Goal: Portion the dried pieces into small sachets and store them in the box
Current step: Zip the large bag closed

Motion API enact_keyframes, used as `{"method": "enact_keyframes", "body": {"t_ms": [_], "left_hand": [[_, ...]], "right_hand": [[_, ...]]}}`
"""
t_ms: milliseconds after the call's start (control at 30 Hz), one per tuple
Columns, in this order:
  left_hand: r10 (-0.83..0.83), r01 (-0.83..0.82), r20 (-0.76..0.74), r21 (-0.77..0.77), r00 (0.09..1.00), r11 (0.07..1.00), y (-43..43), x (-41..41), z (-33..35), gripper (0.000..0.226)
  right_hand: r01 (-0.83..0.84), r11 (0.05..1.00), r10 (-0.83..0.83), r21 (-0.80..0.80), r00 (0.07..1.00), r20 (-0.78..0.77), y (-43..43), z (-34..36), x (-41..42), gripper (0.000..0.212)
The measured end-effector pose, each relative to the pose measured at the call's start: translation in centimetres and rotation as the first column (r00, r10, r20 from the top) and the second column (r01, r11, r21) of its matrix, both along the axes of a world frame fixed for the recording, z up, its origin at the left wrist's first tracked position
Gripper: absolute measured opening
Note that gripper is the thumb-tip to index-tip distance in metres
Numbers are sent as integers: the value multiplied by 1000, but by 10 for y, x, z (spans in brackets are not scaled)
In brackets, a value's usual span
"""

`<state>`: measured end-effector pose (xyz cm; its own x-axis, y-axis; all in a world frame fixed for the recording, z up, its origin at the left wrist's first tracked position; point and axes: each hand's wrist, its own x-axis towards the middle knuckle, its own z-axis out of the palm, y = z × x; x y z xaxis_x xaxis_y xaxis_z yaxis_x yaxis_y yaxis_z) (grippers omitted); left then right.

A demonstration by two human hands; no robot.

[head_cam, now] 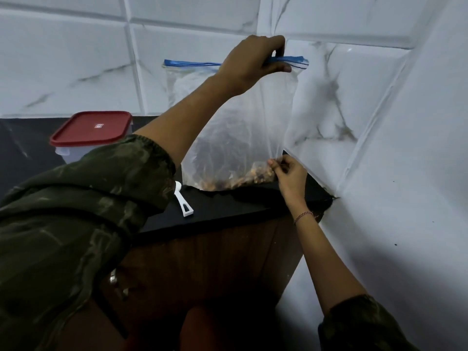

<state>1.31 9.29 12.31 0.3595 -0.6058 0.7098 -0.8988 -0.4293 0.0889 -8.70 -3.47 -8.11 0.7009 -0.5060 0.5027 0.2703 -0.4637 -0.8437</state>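
A large clear zip bag (243,127) with a blue zip strip hangs upright over the black counter, its bottom resting there. Brown dried pieces (240,181) lie in the bottom of it. My left hand (253,62) pinches the blue strip at the top, right of its middle. My right hand (288,173) pinches the bag's lower right corner, just above the counter. A clear plastic box with a red lid (92,127), shut, stands at the back left of the counter. No small sachets are visible.
A white scoop handle (183,202) lies on the black counter (228,206), partly hidden by my left sleeve. White marble-look tiled walls close in behind and on the right. A brown wooden cabinet front drops below the counter edge.
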Motion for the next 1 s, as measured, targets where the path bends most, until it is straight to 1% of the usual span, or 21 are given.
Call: {"method": "enact_keyframes", "body": {"t_ms": [67,167,233,300,367,400,467,533,600,700,767,833,867,900,967,1000], "left_hand": [[-37,38,-8,32,999,999,1,2,1,44],[-23,27,-36,114,999,993,8,8,1,47],[59,-52,-33,199,998,979,16,13,0,56],[152,-129,-60,278,987,952,24,22,-4,64],[218,-172,-104,337,970,926,31,32,-9,63],[223,-167,-126,352,967,921,33,37,-12,57],[204,-140,-167,330,965,934,34,43,-18,40],[187,-135,-180,269,966,954,34,44,-23,31],[163,-128,-157,213,974,969,30,40,-26,29],[106,-91,-122,123,987,988,23,34,-27,29],[53,-49,-123,35,991,998,20,30,-24,31],[8,-10,-106,-18,994,1000,18,26,-19,35],[-12,9,-89,-29,996,1000,16,23,-16,36],[-29,26,-79,-32,996,999,15,20,-13,37],[-53,53,-69,-12,996,999,10,13,-6,38],[-66,67,-67,2,996,998,8,9,-4,39]], "right_hand": [[73,996,-74,-49,997,-19,-2,-1,3,13],[75,995,-78,-65,996,-53,-4,-4,8,14],[78,995,-81,-57,995,-62,-6,-6,10,14],[93,994,-96,-57,993,-64,-7,-6,10,13],[108,993,-111,-49,992,-63,-7,-6,9,12],[117,992,-120,-48,991,-61,-8,-6,9,13],[123,991,-126,-46,990,-61,-9,-8,10,15],[122,990,-127,-68,989,-77,-9,-8,10,16],[166,978,-180,-126,978,-106,-10,-6,9,21],[257,956,-273,-143,956,-105,-14,-3,5,28],[265,950,-287,-168,949,-128,-17,-1,5,27],[253,943,-292,-214,940,-177,-15,4,7,29],[248,944,-285,-219,945,-160,-13,10,8,36],[237,951,-260,-198,960,-102,-11,18,10,43],[198,975,-189,-98,978,89,-2,45,14,53],[167,985,-156,-46,970,187,2,62,16,55]]}}
